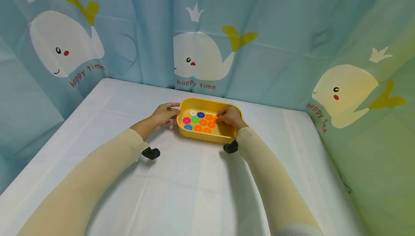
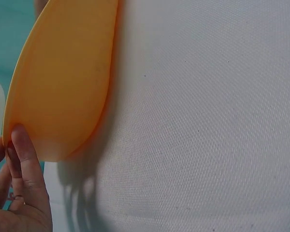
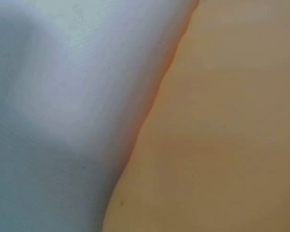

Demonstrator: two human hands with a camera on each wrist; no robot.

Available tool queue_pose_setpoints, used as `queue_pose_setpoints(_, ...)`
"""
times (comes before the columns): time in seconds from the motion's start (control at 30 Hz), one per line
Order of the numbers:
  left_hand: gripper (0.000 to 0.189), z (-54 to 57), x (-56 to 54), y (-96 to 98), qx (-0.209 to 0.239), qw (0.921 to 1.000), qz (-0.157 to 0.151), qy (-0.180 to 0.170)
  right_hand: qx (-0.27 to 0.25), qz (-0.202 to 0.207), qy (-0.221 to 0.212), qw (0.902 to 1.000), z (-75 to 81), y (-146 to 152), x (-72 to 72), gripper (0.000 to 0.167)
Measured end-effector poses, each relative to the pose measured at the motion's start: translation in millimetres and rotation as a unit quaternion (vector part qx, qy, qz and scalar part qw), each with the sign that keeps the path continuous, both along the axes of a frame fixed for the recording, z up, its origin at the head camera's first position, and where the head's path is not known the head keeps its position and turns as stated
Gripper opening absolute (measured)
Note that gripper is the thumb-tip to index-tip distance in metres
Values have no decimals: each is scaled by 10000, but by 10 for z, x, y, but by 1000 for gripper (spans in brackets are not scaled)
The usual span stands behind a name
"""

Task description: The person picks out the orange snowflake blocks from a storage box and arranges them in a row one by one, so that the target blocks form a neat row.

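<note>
A yellow plastic tub stands on the table, with notched snowflake discs lying flat in its left and middle part. Several discs are orange; single ones are white, dark blue, green, pink and light blue. At the tub's left end my left hand pinches the rim, one digit against the outer wall in the left wrist view. My right hand reaches inside at the right, its curled fingertips on an orange disc they partly hide.
The table has a pale striped cloth. Behind it and at both sides hangs a blue curtain with printed whales, close to the tub's far side. Black wrist mounts stick out under both sleeves. In the right wrist view, the tub's wall fills much of the picture.
</note>
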State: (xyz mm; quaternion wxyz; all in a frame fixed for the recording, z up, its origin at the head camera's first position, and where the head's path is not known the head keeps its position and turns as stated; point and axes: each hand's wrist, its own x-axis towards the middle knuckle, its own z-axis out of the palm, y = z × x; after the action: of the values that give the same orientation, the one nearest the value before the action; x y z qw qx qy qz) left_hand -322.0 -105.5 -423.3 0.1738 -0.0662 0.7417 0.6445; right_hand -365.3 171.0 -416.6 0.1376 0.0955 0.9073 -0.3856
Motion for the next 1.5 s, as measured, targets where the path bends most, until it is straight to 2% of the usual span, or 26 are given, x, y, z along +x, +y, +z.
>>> queue_pose_setpoints(0.43, 49, 78, 53, 10, -14, 10000, -29, -31, 3, 131, 179, 9998, 15, 11, 15, 22)
queue_pose_setpoints(0.73, 49, 43, 24, 9, -67, 9999, -15, -86, 149, 28, 75, 9999, 37, 0, -2, 22)
queue_pose_setpoints(0.93, 49, 51, 28, 19, -59, 9999, 5, -133, 60, 66, -15, 10000, 15, 1, -14, 21)
queue_pose_setpoints(1.3, 50, 74, 49, 18, -40, 9998, 2, -175, 573, 365, 72, 9977, 71, 16, 16, 24)
queue_pose_setpoints(1.5, 51, 56, 37, 9, 19, 9998, 34, -192, 574, 329, -25, 9978, 89, 4, 14, 20)
